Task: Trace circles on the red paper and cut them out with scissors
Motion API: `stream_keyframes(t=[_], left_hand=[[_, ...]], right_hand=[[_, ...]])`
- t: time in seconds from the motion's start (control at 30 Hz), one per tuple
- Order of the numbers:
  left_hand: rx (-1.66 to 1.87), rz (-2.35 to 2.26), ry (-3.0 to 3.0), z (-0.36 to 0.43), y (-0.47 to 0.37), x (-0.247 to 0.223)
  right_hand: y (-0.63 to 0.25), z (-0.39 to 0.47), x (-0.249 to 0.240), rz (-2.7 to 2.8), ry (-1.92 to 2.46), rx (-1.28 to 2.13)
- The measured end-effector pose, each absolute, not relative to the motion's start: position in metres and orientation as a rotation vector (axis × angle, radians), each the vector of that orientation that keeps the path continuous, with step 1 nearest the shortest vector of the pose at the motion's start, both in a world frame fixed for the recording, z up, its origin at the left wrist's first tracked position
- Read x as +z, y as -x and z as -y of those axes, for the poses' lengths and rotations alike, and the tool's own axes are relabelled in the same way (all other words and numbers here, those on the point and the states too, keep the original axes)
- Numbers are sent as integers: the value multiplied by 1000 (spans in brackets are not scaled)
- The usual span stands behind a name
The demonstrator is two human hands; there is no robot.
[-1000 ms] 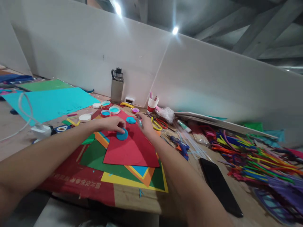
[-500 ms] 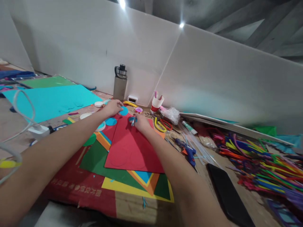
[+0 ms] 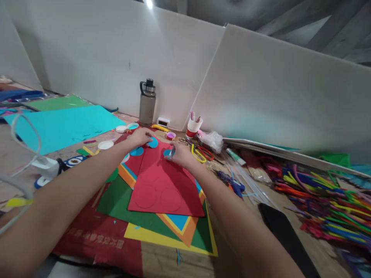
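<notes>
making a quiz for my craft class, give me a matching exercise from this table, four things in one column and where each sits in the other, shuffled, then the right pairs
Things
1. water bottle
2. red paper sheet
3. scissors
4. paper cup

Places
A. top of the stack of coloured sheets, in front of both hands
B. upright against the white wall panel, beyond the left hand
C. flat on the table, just right of the right hand
D. upright near the corner where the panels meet, with pens in it

Pairs: 1-B, 2-A, 3-C, 4-D
</notes>
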State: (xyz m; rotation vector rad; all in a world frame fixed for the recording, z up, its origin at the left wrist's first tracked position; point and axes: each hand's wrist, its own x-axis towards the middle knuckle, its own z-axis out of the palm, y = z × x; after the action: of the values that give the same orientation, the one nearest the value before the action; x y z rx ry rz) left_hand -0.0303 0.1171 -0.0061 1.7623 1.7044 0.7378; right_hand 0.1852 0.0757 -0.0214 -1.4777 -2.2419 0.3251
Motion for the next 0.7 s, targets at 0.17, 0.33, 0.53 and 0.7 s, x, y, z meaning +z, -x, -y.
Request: stream_keyframes(t=[0.17, 0.33, 0.53, 0.7], left_hand=[[668, -1790, -2027, -118, 29, -5], [645, -1769, -2185, -122, 39, 2], [464, -1607, -2433, -123, 44, 6], [229, -1522, -2616, -128, 42, -4]], right_hand=[[-190, -45, -14, 2306, 1484, 298], [-188, -34, -28, 2155, 1419, 393], [-188, -38, -58, 2012, 1298, 370], [-188, -35, -60, 2084, 1271, 292]])
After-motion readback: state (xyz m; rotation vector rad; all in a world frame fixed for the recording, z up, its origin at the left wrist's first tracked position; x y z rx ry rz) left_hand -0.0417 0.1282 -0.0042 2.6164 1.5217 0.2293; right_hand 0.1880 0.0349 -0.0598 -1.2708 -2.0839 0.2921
